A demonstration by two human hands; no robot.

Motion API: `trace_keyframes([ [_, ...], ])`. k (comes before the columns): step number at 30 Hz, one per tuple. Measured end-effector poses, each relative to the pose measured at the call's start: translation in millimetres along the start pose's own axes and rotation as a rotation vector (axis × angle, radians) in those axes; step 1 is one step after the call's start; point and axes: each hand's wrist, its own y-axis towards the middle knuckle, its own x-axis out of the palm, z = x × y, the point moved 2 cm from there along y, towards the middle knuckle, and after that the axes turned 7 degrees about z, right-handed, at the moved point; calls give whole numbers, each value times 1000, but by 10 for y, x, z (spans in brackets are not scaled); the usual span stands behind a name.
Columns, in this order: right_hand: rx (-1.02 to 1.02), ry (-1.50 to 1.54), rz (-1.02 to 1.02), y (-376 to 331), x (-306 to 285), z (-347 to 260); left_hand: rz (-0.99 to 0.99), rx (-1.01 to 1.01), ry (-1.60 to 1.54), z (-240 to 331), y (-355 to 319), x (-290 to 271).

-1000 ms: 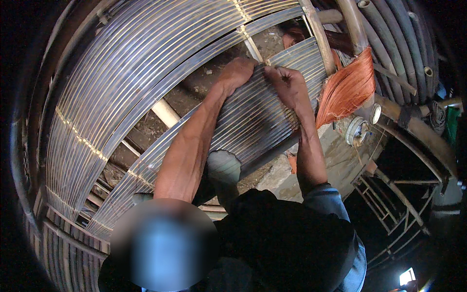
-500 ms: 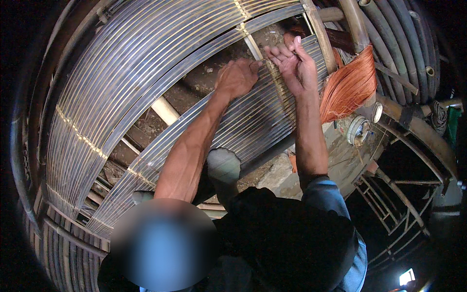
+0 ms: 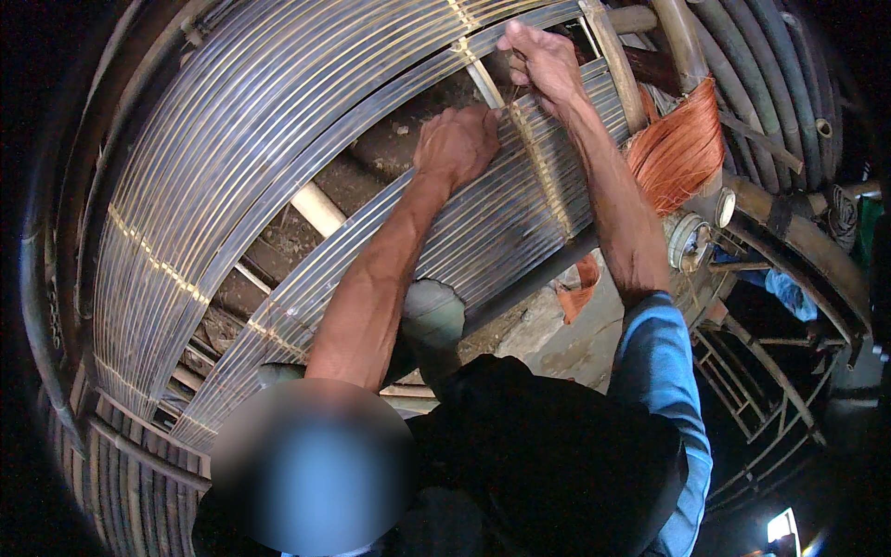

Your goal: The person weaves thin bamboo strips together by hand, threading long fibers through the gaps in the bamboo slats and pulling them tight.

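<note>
We kept the left hand [image 3: 457, 144] clenched on the curved slat panel [image 3: 278, 186] beside its binding row [image 3: 543, 172]. The right hand [image 3: 543, 63] pinched a thin strand, barely visible, above it. An orange fibre bundle [image 3: 682, 153] hung right; a pole [image 3: 682, 42] crossed behind.

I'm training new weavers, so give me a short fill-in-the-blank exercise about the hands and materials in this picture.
1. The left hand presses down on a curved band of thin ____ strips.
2. The right hand is raised ____ than the left hand.
3. The bundle of fibre beside the right forearm is ____ in colour.
4. The right arm wears a ____ sleeve.

Missing words: bamboo; higher; orange; blue
</note>
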Motion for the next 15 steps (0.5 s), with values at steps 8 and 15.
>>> trace_keyframes([
  [8,-153,-19,-206,-645,-330,96,111,29,-301,-318,176,106],
  [15,-756,-743,-107,-1293,-345,271,-39,-251,-421,-111,227,-18],
])
